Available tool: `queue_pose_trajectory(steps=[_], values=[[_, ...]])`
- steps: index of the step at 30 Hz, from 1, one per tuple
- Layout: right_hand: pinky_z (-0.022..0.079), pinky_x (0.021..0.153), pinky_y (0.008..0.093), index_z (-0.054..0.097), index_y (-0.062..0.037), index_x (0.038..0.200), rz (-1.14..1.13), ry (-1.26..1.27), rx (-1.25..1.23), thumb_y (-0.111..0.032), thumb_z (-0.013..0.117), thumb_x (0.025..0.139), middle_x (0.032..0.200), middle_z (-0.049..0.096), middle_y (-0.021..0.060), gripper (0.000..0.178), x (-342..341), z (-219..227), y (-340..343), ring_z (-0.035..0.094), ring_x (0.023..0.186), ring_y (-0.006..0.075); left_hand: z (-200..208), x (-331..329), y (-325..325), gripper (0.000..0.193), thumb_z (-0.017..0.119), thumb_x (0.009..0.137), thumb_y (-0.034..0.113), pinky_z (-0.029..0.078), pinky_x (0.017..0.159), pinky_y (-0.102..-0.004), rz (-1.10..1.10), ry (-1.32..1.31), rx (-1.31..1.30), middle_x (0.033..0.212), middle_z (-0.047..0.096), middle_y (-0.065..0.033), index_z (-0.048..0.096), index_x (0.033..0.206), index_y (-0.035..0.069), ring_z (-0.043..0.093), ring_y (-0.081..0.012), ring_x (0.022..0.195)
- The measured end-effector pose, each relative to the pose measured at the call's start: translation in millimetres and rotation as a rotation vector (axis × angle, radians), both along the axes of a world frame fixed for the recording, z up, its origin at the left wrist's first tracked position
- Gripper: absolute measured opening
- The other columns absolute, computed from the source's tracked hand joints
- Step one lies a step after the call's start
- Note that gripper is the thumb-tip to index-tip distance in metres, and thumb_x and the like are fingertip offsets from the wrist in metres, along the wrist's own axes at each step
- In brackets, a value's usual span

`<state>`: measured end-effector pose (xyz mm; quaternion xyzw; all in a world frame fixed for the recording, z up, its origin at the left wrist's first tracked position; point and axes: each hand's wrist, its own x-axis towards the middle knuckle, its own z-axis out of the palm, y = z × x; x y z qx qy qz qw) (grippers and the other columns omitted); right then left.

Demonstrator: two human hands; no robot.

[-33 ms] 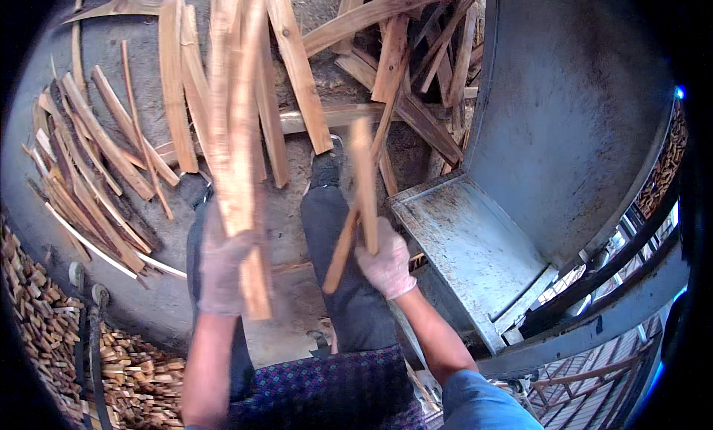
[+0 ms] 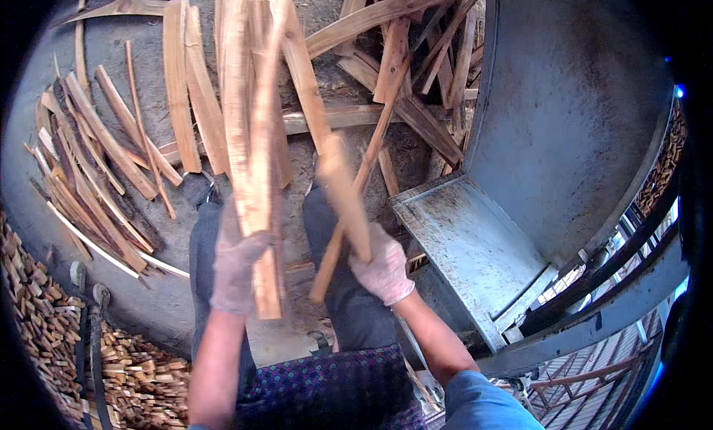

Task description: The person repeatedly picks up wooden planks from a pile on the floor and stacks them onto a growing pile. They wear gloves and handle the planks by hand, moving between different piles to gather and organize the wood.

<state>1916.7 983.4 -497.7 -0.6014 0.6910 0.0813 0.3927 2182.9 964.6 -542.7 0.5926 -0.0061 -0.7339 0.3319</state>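
My left hand [image 2: 236, 266], in a pale thin glove, is closed round long wooden slats [image 2: 245, 133] that point away from me, their near ends jutting past the palm. In my gloved right hand [image 2: 382, 268] is a short wooden stick [image 2: 343, 185], blurred by motion and slanting up to the left. Its far end comes close to a longer slat lying beyond. A thin wooden strip [image 2: 329, 259] crosses beneath this stick beside my right hand; whether that hand also grips it I cannot tell.
Loose slats [image 2: 180, 88] lie beyond my feet, with a heap of boards [image 2: 397, 59] far right. Curved strips [image 2: 96, 185] lie at left. A grey metal ledge [image 2: 468, 233] and tall metal panel [image 2: 572, 118] stand at right. Small cut wood [image 2: 145, 370] is piled lower left.
The short stick in my right hand has tipped to the left. My left hand has shifted slightly right with its slats. The thin strip's near end has moved a little left.
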Motion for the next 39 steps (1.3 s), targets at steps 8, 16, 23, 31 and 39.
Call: queue_pose_trajectory(steps=[8,16,23,31,39], values=[[0.056,0.070,0.0510,0.058,-0.0016,0.100,0.364,-0.275,0.250,-0.021,0.081,0.071,0.083,0.066,0.0187,0.042,127.6,36.7,-57.9,0.069,0.079,0.0425,-7.2,71.4,86.3,0.075,0.061,0.102,0.042,0.045,0.114,-0.0386,0.197,0.369,0.169,0.151,0.051,-0.0106,0.032,0.161,0.004,0.055,-0.0225,0.131],[0.054,0.063,0.0425,0.057,-0.0004,0.092,0.762,-0.338,0.152,-0.026,0.080,0.071,0.075,0.063,0.0138,0.040,267.9,84.4,-56.1,0.067,0.067,0.0298,61.7,180.4,143.1,0.072,0.065,0.099,0.040,0.047,0.109,-0.0390,0.367,0.263,0.307,0.145,0.055,-0.0099,0.038,0.156,0.006,0.057,-0.0222,0.124],[0.053,0.052,0.0414,0.061,0.0014,0.095,0.785,-0.561,-0.112,-0.022,0.072,0.072,0.074,0.064,0.0125,0.035,379.5,74.4,-50.8,0.067,0.059,0.0282,98.3,307.8,175.2,0.069,0.068,0.097,0.039,0.050,0.104,-0.0394,0.504,-0.135,0.185,0.139,0.058,-0.0092,0.043,0.153,0.007,0.060,-0.0219,0.118],[0.060,0.060,0.0439,0.067,0.0016,0.101,0.333,-0.416,0.046,-0.041,0.076,0.084,0.079,0.073,0.0200,0.047,383.1,-59.6,-146.7,0.075,0.071,0.0352,-42.5,428.9,108.3,0.084,0.073,0.089,0.017,0.042,0.113,-0.0365,-0.116,-0.848,-0.086,0.151,0.050,-0.0137,0.032,0.161,0.003,0.053,-0.0238,0.132],[0.052,0.102,0.0497,0.058,0.0085,0.130,0.280,-0.013,-0.180,-0.051,0.076,0.081,0.123,0.066,0.0315,0.079,212.7,-208.1,-224.1,0.065,0.117,0.0456,-148.4,279.1,41.3,0.077,0.073,0.094,0.035,0.039,0.117,-0.0408,-0.540,-1.071,-0.131,0.154,0.050,-0.0233,0.041,0.156,0.002,0.051,-0.0340,0.141]])
